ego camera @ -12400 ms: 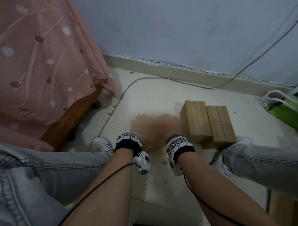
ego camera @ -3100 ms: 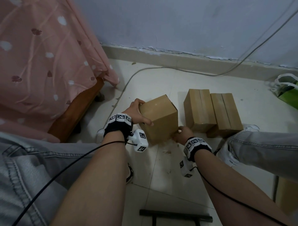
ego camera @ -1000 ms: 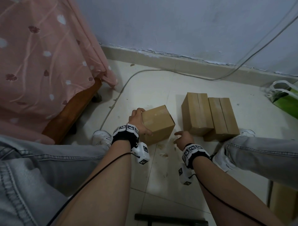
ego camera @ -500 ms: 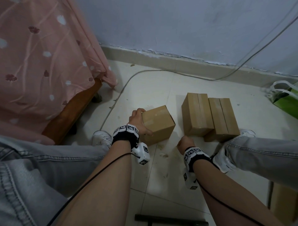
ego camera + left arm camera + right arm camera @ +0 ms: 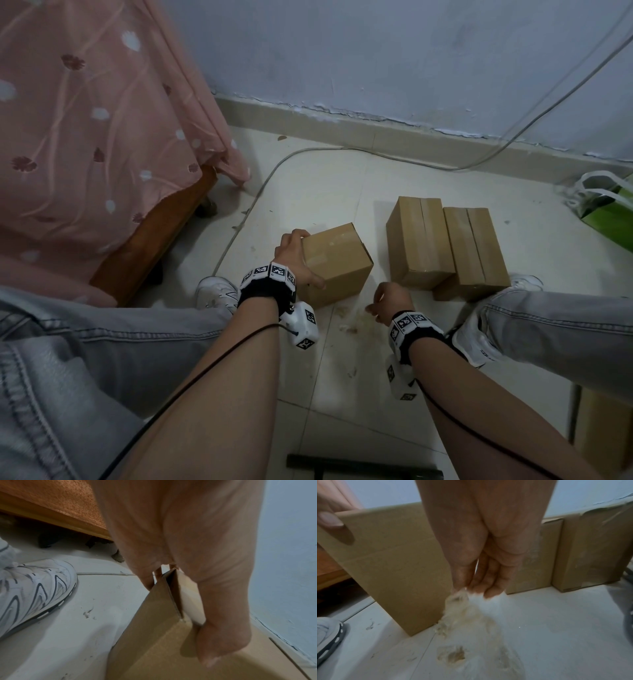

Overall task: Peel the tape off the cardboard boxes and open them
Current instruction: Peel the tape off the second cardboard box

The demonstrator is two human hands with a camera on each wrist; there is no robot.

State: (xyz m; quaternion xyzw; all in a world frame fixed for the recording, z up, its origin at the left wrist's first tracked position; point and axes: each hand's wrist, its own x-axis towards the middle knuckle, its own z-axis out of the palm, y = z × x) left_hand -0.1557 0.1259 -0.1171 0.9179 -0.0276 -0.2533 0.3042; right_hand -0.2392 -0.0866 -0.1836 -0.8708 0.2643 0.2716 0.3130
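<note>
Cardboard box [image 5: 337, 262] tilted on floor, left hand [image 5: 294, 255] gripping its top corner; right hand [image 5: 476, 566] pinches peeled tape [image 5: 462, 605]. Risk: sticky wad clings to fingers; box topples if grip slackens.

L hand [image 5: 294, 253] gripping, thumb out; R hand [image 5: 388, 301] pinching, fingers down.

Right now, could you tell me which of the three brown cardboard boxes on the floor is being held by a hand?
The left-most brown cardboard box, gripped by the left hand; the two other cardboard boxes lie together, untouched.
</note>
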